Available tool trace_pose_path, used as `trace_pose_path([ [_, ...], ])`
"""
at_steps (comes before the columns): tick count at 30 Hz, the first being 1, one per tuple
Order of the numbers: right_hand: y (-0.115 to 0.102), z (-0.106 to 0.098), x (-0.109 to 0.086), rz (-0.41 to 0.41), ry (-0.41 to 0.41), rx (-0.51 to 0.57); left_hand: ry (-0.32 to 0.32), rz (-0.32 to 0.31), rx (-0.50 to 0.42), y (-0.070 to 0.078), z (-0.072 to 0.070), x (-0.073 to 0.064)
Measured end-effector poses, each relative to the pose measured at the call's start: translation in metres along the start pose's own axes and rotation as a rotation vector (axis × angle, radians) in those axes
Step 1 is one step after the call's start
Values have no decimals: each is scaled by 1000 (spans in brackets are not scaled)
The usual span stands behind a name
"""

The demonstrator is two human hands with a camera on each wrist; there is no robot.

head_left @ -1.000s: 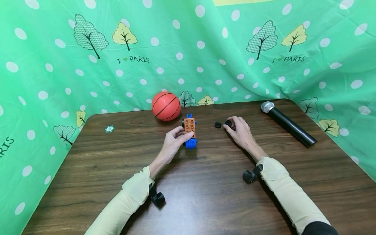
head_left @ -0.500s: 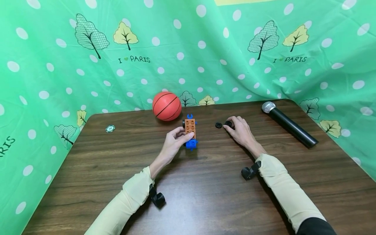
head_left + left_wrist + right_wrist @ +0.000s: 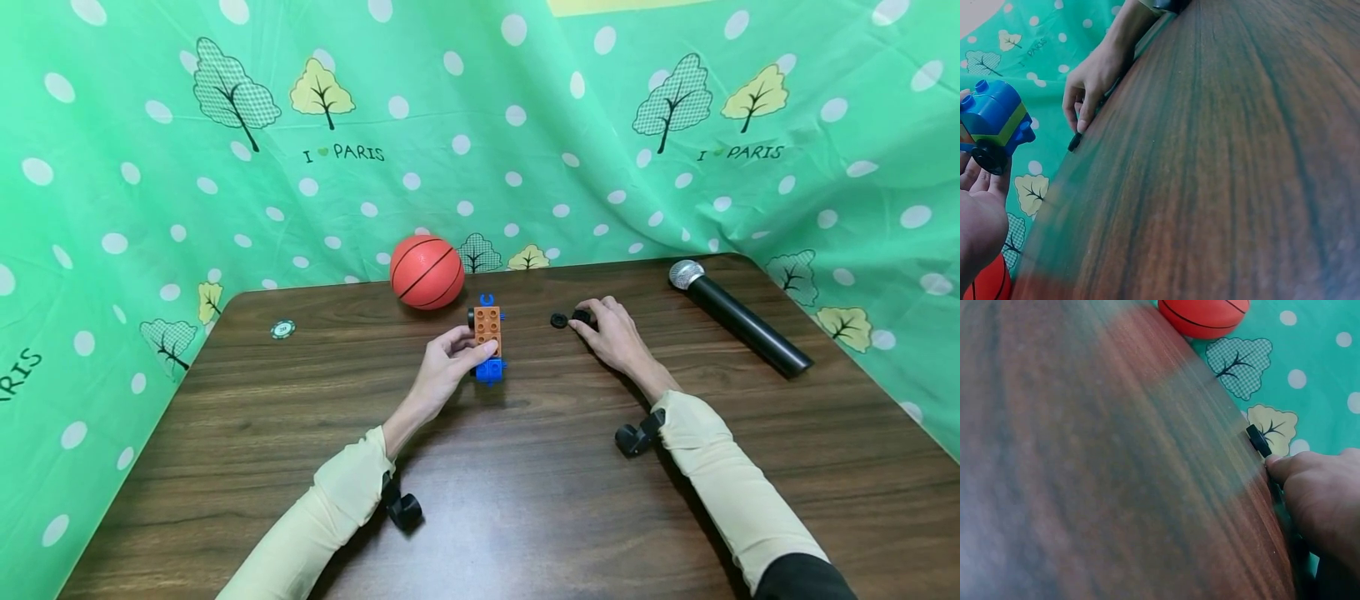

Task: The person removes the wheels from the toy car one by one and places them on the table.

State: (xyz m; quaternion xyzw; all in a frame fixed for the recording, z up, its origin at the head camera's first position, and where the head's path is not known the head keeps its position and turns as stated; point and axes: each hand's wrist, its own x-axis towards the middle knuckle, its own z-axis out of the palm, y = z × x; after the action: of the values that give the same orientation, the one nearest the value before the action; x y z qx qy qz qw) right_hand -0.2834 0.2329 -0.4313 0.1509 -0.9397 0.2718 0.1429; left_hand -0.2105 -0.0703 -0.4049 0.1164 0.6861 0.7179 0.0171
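In the head view my left hand point(image 3: 442, 367) grips a toy block car point(image 3: 487, 321), its thumb lying across the studded orange top. The car has a blue block at the near end and a blue hook at the far end. From the left wrist view, a green layer and a black wheel point(image 3: 990, 156) show under the blue block point(image 3: 994, 106). My right hand point(image 3: 615, 337) pinches a loose black toy wheel point(image 3: 581, 317) at the table surface, partly covered by the fingers. Just left of it lies a second black wheel point(image 3: 558, 320).
A red toy basketball point(image 3: 427, 272) sits behind the car near the table's back edge. To the right lies a black microphone point(image 3: 738, 317) with a silver head. A poker chip point(image 3: 282, 329) is at the far left of the wooden table point(image 3: 517, 500). Green patterned cloth point(image 3: 450, 108) hangs behind.
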Motion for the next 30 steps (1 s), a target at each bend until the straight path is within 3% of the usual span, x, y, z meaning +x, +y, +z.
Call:
trace_pose_path([
  [16, 0, -2, -1, -9, -34, 14, -10, -5, 1, -1, 0, 0],
  [26, -3, -10, -5, 37, -25, 69, 1, 16, -14, -1, 3, 0],
  [30, -10, -14, -8, -2, -1, 82, -3, 26, -18, -1, 4, -1],
])
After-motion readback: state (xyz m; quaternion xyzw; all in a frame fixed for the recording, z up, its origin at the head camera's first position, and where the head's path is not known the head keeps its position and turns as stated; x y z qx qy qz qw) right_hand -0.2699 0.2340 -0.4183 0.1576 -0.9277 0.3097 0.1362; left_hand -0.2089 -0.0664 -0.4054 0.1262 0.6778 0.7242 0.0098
